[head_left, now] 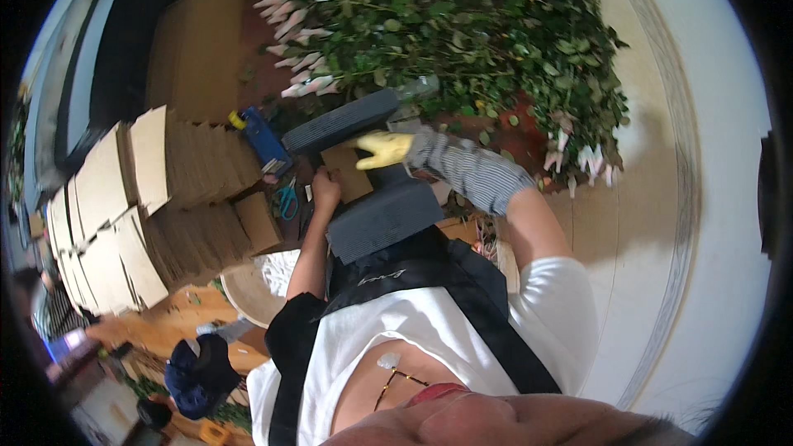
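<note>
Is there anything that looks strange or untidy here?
Loose leaves lie on the red surface beside the greenery, apparently fallen. Also, the right hand is gloved while the left hand looks bare, an odd mismatch.

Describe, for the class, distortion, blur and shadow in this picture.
Head view: the grey strip on the right bows outward; head view: the gloved right hand looks smeared, probably by motion; head view: soft shadow darkens the pale floor right of the leafy stems.
</note>
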